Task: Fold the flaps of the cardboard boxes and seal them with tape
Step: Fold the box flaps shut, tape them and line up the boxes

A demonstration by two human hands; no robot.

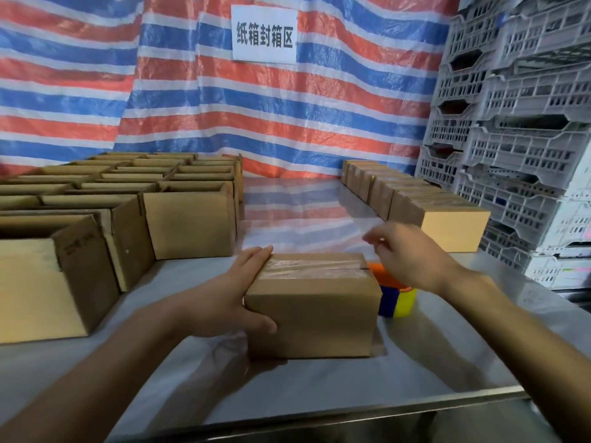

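Left hand (236, 298) grips the left end of the box (311, 311): fingers lie over the top edge, thumb presses on the front face. Right hand (406, 254) hangs just above the box's right end, fingers loosely bent and a bit blurred, holding nothing, not touching. Box sits on the table (319, 388) at centre front, flaps shut, clear tape (313, 266) running along the top seam. Tape roll (396, 298), orange, blue and yellow, stands just behind the box's right corner, partly hidden by it. Open boxes (188, 219) crowd the table's left side, flaps up. 1 row of closed boxes (447, 225) lines the right side. Striped tarp (287, 116) hangs behind, with a white sign (264, 33) on it. Grey crates (518, 123) are stacked at far right.
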